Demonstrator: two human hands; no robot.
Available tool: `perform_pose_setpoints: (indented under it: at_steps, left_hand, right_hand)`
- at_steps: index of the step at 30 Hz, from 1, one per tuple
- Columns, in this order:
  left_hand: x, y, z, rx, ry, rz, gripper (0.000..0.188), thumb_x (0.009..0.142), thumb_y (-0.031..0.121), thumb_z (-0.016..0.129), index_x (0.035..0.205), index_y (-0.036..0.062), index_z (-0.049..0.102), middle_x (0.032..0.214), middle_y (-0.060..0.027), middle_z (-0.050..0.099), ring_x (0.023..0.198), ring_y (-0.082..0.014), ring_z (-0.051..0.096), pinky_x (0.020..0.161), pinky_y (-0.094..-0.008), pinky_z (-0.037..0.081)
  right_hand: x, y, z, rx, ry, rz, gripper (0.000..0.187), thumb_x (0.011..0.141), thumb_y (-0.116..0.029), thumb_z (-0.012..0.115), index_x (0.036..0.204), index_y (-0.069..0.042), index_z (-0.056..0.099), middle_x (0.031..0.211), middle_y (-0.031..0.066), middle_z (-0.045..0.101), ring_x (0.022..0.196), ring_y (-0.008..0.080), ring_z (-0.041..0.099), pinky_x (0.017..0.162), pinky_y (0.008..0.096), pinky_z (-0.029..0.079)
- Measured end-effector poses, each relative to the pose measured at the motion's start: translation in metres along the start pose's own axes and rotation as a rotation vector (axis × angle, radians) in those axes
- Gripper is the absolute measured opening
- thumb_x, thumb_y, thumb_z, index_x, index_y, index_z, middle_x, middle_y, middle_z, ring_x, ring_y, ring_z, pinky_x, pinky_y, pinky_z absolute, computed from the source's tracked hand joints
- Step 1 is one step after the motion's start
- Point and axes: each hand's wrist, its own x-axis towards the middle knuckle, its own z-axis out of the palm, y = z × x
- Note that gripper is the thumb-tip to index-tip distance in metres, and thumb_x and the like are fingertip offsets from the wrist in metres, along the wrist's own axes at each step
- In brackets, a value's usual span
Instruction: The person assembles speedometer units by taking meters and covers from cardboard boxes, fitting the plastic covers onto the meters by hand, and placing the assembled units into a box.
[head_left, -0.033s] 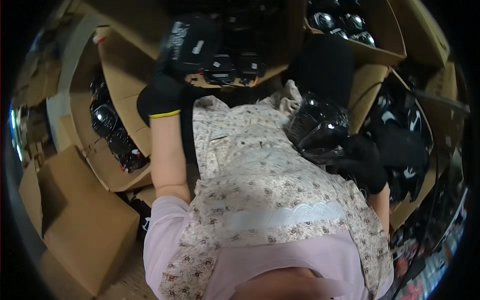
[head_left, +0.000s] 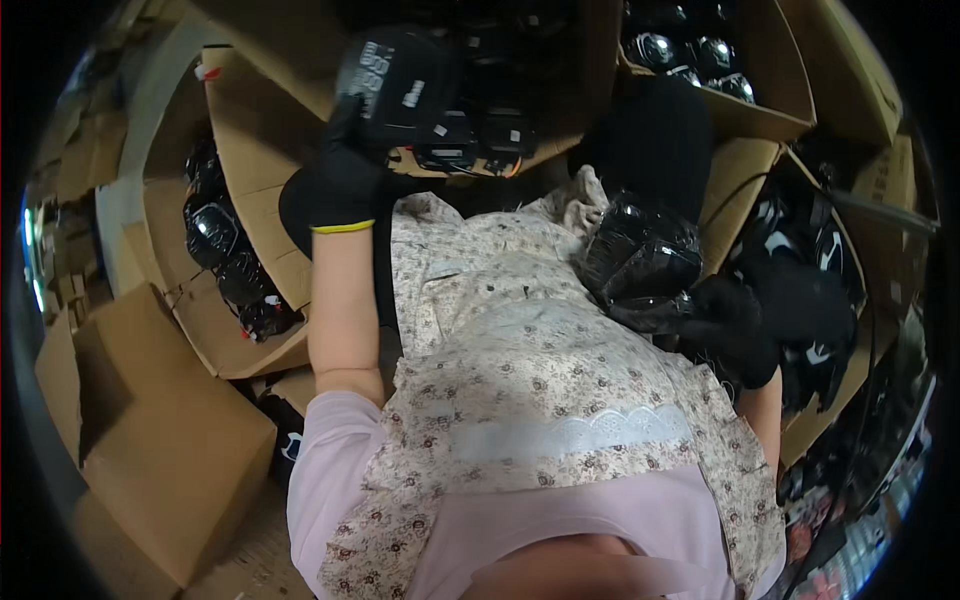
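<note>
Boxes crowd the person on several sides, leaving the lap, under a flowered apron (head_left: 510,300), as the widest open room between the two hands. The near edge of the front box (head_left: 550,150) runs just beyond the apron's far hem. On the left, the tall flap of the left box (head_left: 262,180) rises close beside the left forearm, so there is little sideways room there; black shiny items (head_left: 213,235) lie inside that box. A large brown carton (head_left: 185,420) sits farther out and lower. On the right, the side box (head_left: 742,185), filled with black goods (head_left: 800,290), comes up close to the right hand (head_left: 725,325). The upper right box (head_left: 765,112) holds rows of glossy black pieces (head_left: 690,55), its near edge beyond the right knee (head_left: 650,135).

The left hand (head_left: 345,175), in a black glove with a yellow cuff, grips a black package (head_left: 410,85) at its left side. The package lies just ahead of that hand, over the left part of the front box. The right hand, also black-gloved, is closed on the near end of a plastic-wrapped bundle (head_left: 645,250). The bundle lies ahead and left of that hand, against the apron's right side; dark glove and dark plastic hide the exact finger positions.
</note>
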Motion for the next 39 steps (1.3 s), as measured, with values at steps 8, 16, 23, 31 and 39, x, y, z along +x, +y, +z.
perform_pose_setpoints:
  at_steps: [8,16,23,31,39]
  left_hand:
    - [-0.008,-0.072,0.045,0.462,0.077,0.299,0.047,0.103,0.016,0.06,0.147,0.0023,0.052,0.142,-0.01,0.061,0.126,-0.021,0.059,0.112,-0.0361,0.044]
    - [-0.003,-0.124,0.073,-0.123,0.026,0.175,0.051,0.104,0.023,0.059,0.15,0.0053,0.047,0.151,-0.0138,0.052,0.137,-0.0306,0.051,0.118,-0.0474,0.038]
    - [-0.014,-0.154,0.085,0.067,-0.023,-0.021,0.053,0.108,0.037,0.049,0.15,0.0053,0.046,0.151,-0.0151,0.05,0.135,-0.0315,0.053,0.113,-0.049,0.046]
    - [-0.012,-0.12,0.103,0.856,0.037,0.397,0.056,0.099,0.021,0.068,0.148,0.0029,0.048,0.144,-0.0093,0.057,0.131,-0.0185,0.054,0.112,-0.0354,0.044]
    - [0.008,-0.042,0.14,1.533,-0.469,-0.046,0.035,0.099,0.024,0.068,0.127,0.0026,0.068,0.115,-0.0076,0.072,0.098,-0.0124,0.066,0.088,-0.0297,0.054]
  right_hand:
    - [0.034,0.001,-0.029,0.184,0.148,-0.22,0.023,0.092,-0.02,0.069,0.105,-0.001,0.067,0.098,0.0046,0.068,0.089,0.0157,0.063,0.077,0.0327,0.051]
    - [0.093,-0.054,-0.002,0.961,-0.203,-0.603,0.045,0.102,-0.037,0.063,0.133,-0.005,0.059,0.128,0.0088,0.067,0.12,0.0261,0.063,0.103,0.0437,0.053]
    - [0.15,-0.094,0.041,1.073,-0.149,-0.485,0.033,0.104,-0.029,0.062,0.124,-0.002,0.063,0.118,0.0058,0.068,0.106,0.0143,0.065,0.097,0.029,0.05]
    - [0.152,-0.081,0.036,0.818,0.028,-0.538,0.026,0.104,-0.025,0.062,0.116,-0.002,0.065,0.107,0.0017,0.068,0.096,0.0096,0.061,0.085,0.0256,0.048]
    - [0.132,-0.089,0.048,0.316,-0.191,-0.629,0.022,0.09,-0.011,0.077,0.109,-0.001,0.068,0.102,0.0014,0.064,0.091,0.0099,0.059,0.079,0.0275,0.049]
